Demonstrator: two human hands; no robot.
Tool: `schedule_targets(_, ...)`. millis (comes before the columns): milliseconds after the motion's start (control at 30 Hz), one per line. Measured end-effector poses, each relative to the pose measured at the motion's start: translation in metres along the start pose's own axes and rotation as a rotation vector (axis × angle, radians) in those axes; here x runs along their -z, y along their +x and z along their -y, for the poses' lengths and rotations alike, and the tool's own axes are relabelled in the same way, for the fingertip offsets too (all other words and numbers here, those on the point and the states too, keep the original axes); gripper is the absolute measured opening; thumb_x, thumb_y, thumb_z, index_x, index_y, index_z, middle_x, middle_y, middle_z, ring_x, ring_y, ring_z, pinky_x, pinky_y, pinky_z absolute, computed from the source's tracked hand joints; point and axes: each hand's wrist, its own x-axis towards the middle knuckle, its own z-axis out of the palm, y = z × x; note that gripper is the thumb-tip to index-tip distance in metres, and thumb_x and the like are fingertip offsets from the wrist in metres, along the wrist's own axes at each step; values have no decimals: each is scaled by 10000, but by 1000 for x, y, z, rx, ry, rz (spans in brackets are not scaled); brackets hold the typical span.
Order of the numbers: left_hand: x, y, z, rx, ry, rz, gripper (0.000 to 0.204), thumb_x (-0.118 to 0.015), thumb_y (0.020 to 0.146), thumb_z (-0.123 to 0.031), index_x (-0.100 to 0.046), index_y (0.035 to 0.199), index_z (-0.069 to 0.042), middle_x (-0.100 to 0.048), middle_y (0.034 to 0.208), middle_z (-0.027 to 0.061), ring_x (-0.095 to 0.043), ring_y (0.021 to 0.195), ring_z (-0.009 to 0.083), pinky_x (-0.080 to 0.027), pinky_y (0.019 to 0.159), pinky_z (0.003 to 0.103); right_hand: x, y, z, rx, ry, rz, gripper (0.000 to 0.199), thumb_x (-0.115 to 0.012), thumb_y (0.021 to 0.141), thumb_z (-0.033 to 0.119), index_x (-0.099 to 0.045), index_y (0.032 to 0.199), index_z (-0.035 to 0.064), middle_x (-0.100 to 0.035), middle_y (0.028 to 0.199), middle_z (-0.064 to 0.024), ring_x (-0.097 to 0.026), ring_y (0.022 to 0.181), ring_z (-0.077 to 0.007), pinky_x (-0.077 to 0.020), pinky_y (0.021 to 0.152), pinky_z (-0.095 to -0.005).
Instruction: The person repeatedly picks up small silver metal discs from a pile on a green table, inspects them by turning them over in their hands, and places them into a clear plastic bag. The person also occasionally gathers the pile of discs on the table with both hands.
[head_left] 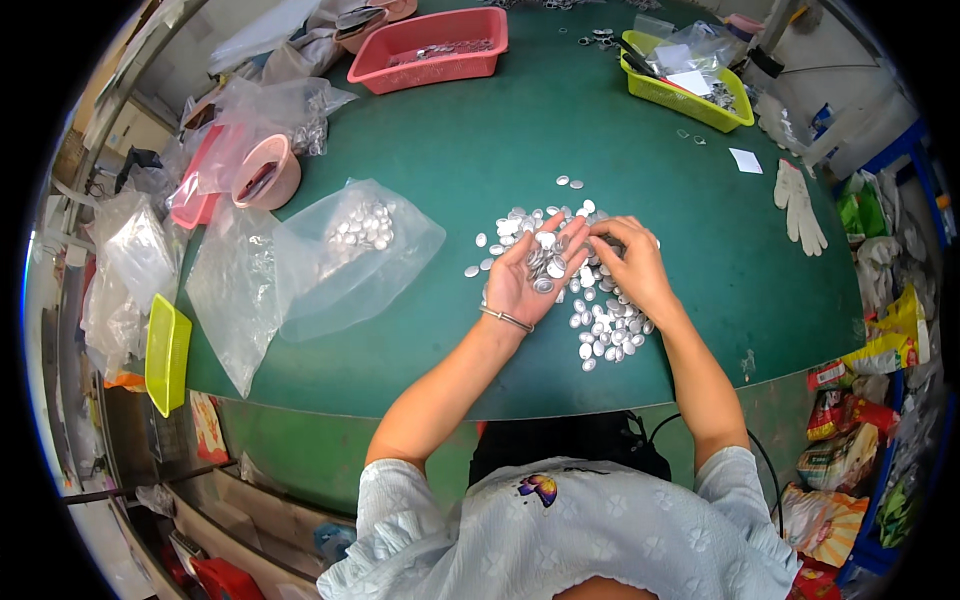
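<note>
My left hand [519, 279] is palm up, fingers stretched out and slightly curled, with several small oval silver metal pieces [543, 285] lying in it. Just to its right, my right hand [638, 262] has thumb and fingertips drawn together in a pinch; whatever is between them is too small to make out. A loose heap of the same oval pieces [610, 328] spreads on the green table [420, 130] under and around both hands. Some lie pale side up, others show a darker ringed face. To the left, a clear plastic bag [400, 275] holds more pale ovals [365, 226].
A pink basin [430, 72] with small metal parts stands at the back, a yellow-green basket [690, 98] at back right. On the left are a pink bucket [268, 172], another clear bag [235, 290] and a yellow tray [167, 355]. A white glove [797, 205] lies right.
</note>
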Motion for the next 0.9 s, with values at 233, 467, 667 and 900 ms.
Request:
schedule_targets(233, -1, 0, -1, 12, 18, 2, 459, -235, 985, -244, -312, 1338, 40, -270, 1415, 241, -292, 1318, 340, -265, 1087, 458, -6, -3, 17, 55, 134, -123, 214, -642, 754, 41, -621, 967, 23, -561, 1026, -100, -513, 949, -278, -399, 841, -372)
schedule_targets(467, 1, -1, 0, 46, 151, 0, 473, -255, 983, -258, -304, 1351, 36, -366, 1356, 210, -355, 1283, 308, -295, 1073, 439, -7, -4, 22, 179, 8, -32, 212, -652, 729, 22, -619, 938, 18, -540, 1057, -95, -491, 981, -281, -412, 841, -368)
schedule_targets(667, 2, 1, 3, 51, 65, -4, 472, -283, 977, -246, -286, 1356, 36, -360, 1353, 232, -337, 1289, 342, -266, 1090, 444, -8, -2, 14, 155, 72, -132, 116, -629, 757, 32, -620, 869, 3, -577, 976, -102, -517, 922, -278, -418, 814, -354)
schedule_targets(900, 0, 1, 3, 56, 38, 19, 464, -296, 972, -232, -287, 1347, 41, -271, 1401, 271, -292, 1308, 378, -232, 1107, 456, -10, -4, 12, -151, 545, -182, 120, -573, 866, 89, -636, 872, -12, -605, 902, -47, -536, 810, -141, -427, 718, -252)
